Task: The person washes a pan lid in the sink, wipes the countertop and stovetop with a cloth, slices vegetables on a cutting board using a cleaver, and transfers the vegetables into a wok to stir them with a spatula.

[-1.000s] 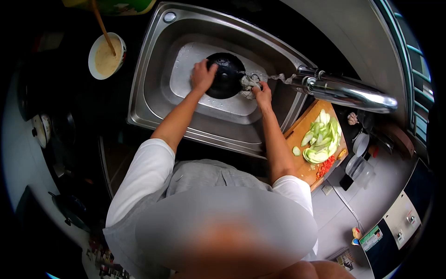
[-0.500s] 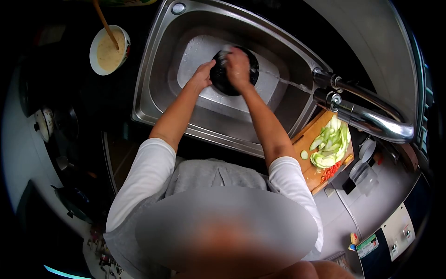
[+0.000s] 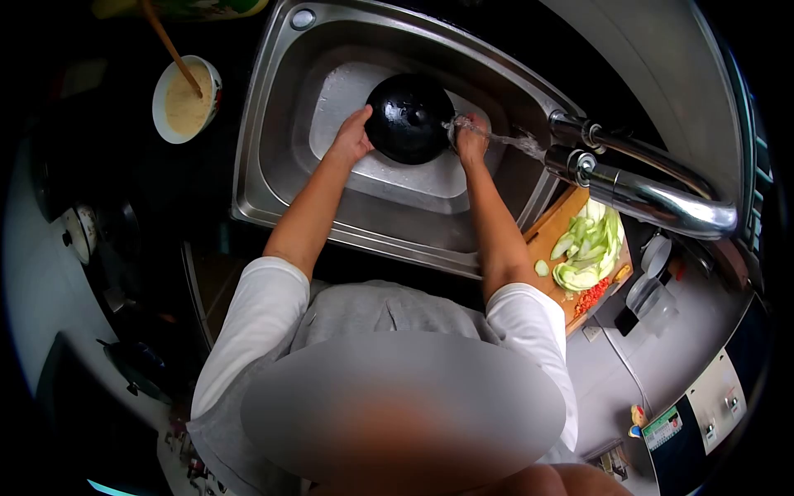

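One round, glossy black vessel with a small raised centre (image 3: 409,124), wet, domed face up, located within one rectangular stainless-steel sink (image 3: 389,208), over the basin floor. Hands, two: the left hand (image 3: 354,138) grasps the vessel's left edge; the right hand (image 3: 472,142) is at its right edge, fingers bent and partly hidden by water, so whether it grips the vessel or some smaller item cannot be told. One curved chrome faucet (image 3: 653,194), running; one clear stream of water (image 3: 525,145) reaching the right hand and the vessel's edge. State of progress, as judged: wetting done, rinsing under way; left over, the water to be shut off and the vessel to be lifted out; cleanness of its hidden side, not determinable. Beside the sink, one wooden cutting board (image 3: 542,236), bearing one heap of pale-green vegetable slices (image 3: 597,244), cutting evidently complete, too overlapped to count; one loose pale-green slice (image 3: 542,268), apart from the heap; one small pile of chopped red pieces (image 3: 590,298), uncounted. On the opposite side, one white round bowl (image 3: 163,103) of creamy beige mixture (image 3: 186,107), with one slender wooden utensil (image 3: 169,45) standing aslant in it.
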`<move>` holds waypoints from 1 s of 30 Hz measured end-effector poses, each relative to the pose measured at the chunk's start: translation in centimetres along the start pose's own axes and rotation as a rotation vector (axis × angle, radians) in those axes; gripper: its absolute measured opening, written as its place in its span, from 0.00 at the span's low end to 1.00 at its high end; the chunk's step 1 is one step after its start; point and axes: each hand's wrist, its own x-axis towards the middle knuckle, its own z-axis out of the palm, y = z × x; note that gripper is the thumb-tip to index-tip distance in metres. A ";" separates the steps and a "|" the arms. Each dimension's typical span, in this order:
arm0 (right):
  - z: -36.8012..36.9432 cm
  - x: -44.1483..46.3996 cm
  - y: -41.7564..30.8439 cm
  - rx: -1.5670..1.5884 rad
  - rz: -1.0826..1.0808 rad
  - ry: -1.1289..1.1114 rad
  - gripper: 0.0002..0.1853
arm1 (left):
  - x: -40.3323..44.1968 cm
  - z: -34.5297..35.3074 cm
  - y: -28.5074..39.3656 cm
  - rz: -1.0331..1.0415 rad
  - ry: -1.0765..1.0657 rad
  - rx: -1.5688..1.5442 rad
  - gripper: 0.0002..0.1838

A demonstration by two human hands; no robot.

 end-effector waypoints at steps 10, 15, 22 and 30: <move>-0.4 -6.0 -6.7 0.028 -0.530 -0.257 0.08 | -0.3 0.3 0.8 0.162 0.036 0.138 0.12; -3.6 -7.3 -2.4 -0.416 -0.552 -0.560 0.08 | -0.3 2.4 1.0 0.201 -0.022 0.207 0.09; -13.7 -5.4 -4.6 0.158 0.007 -0.142 0.14 | -0.2 8.7 -2.5 0.176 -0.277 0.497 0.05; -20.4 -5.8 -4.2 0.538 0.133 0.171 0.10 | -2.2 12.1 -3.6 0.127 -0.323 0.605 0.03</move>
